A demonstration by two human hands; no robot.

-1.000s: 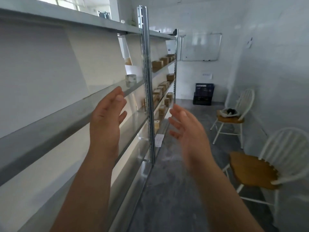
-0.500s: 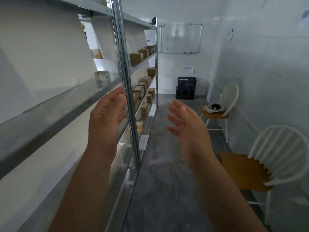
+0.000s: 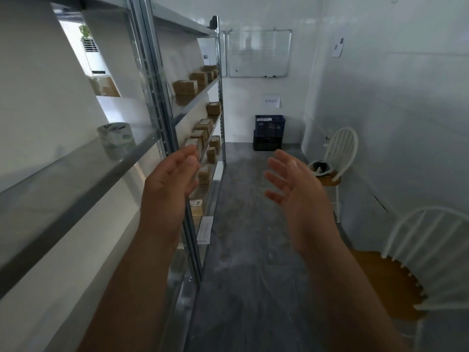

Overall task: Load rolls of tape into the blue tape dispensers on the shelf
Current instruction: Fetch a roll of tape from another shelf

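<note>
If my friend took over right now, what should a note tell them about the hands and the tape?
The left hand is open and holds nothing, raised beside the shelf.
The right hand is open and holds nothing, raised over the aisle.
What looks like a roll of tape stands on that shelf, with neither hand touching it.
Done: nothing shows as loaded, and no blue dispensers are in view.
Left: find the dispensers, pick up the tape and load it.
</note>
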